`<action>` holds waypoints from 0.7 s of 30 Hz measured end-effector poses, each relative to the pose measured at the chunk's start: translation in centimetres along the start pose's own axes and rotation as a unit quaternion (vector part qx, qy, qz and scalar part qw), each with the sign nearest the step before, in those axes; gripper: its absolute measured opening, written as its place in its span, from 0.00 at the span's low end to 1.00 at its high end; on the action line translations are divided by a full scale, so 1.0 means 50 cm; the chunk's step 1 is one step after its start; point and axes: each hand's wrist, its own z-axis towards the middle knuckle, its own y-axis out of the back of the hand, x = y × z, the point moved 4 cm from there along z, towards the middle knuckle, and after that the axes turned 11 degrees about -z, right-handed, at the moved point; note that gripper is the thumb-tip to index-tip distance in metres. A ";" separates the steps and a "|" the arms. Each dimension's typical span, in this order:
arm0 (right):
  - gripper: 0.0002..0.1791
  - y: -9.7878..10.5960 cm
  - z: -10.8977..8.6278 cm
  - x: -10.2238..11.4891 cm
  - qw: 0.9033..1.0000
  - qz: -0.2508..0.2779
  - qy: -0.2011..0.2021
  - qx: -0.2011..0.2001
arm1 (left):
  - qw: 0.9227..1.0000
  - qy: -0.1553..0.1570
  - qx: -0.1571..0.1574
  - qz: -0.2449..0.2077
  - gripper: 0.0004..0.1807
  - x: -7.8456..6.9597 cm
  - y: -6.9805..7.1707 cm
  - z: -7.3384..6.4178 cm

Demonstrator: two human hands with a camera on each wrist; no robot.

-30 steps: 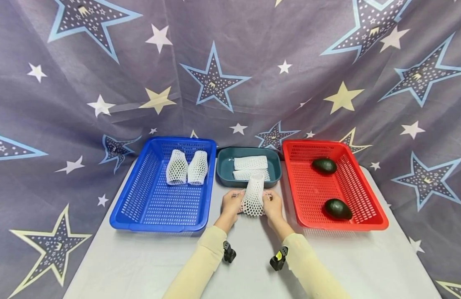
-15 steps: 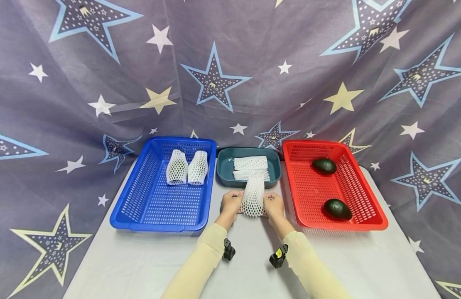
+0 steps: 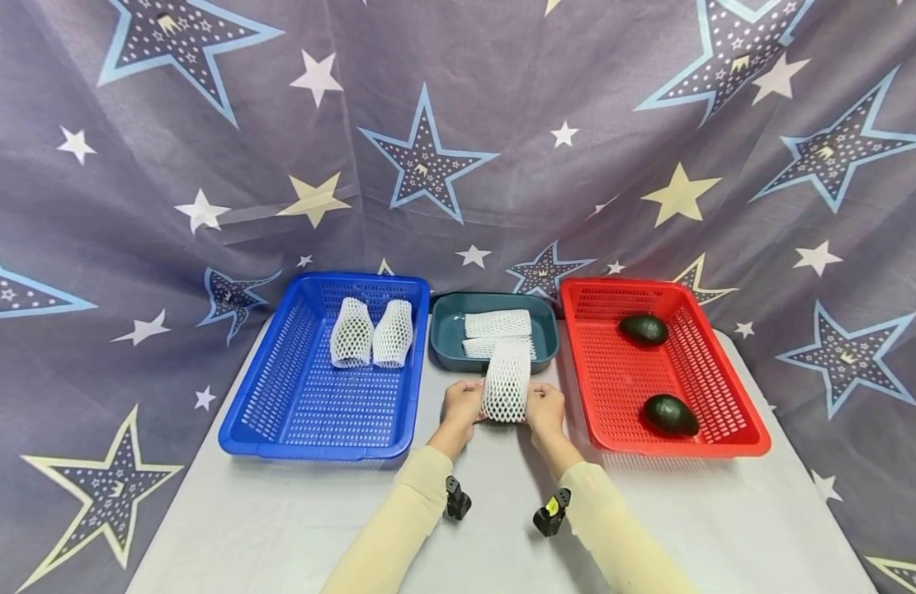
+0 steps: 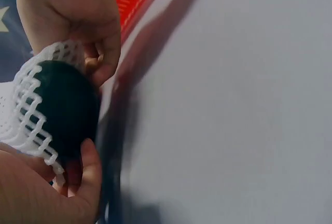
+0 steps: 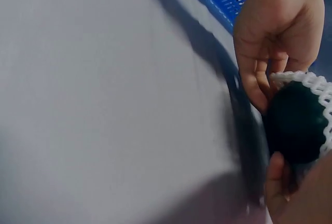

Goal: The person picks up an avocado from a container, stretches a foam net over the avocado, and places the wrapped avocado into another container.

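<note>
My left hand (image 3: 462, 404) and right hand (image 3: 545, 406) grip a white foam net sleeve (image 3: 507, 384) from both sides, just in front of the teal tray. Inside its stretched mouth sits a dark green avocado (image 4: 67, 107), whose rounded end still shows bare in both wrist views. In the left wrist view, thumb and fingers of the left hand (image 4: 67, 187) pinch the net's edge beside the fruit. Opposite, the right hand (image 5: 282, 193) has its fingertips on the avocado and rim of the net, partly hidden by its palm.
Two net-wrapped avocados (image 3: 351, 334) lie in the blue basket (image 3: 238, 433) on the left. The teal tray (image 3: 445, 351) holds more foam sleeves (image 3: 497, 322). Two bare avocados (image 3: 671, 415) lie in the red basket (image 3: 602, 363) on the right. A star-patterned cloth (image 3: 458, 124) hangs behind.
The net sleeve's near end has risen slightly and spread wider between the hands. Both hands have shifted a little to the right, while the baskets and tray stay in place.
</note>
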 end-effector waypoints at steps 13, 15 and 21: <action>0.11 0.011 -0.027 0.027 0.982 0.157 -0.028 0.100 | 0.991 0.056 0.031 -0.115 0.17 -0.008 -0.003 0.001; 0.11 0.012 -0.031 0.030 0.978 0.164 -0.035 0.121 | 0.990 0.063 0.033 -0.123 0.17 -0.008 -0.001 0.001; 0.12 0.016 -0.035 0.038 0.980 0.156 -0.017 0.125 | 0.989 0.068 0.051 -0.118 0.18 -0.018 -0.003 -0.006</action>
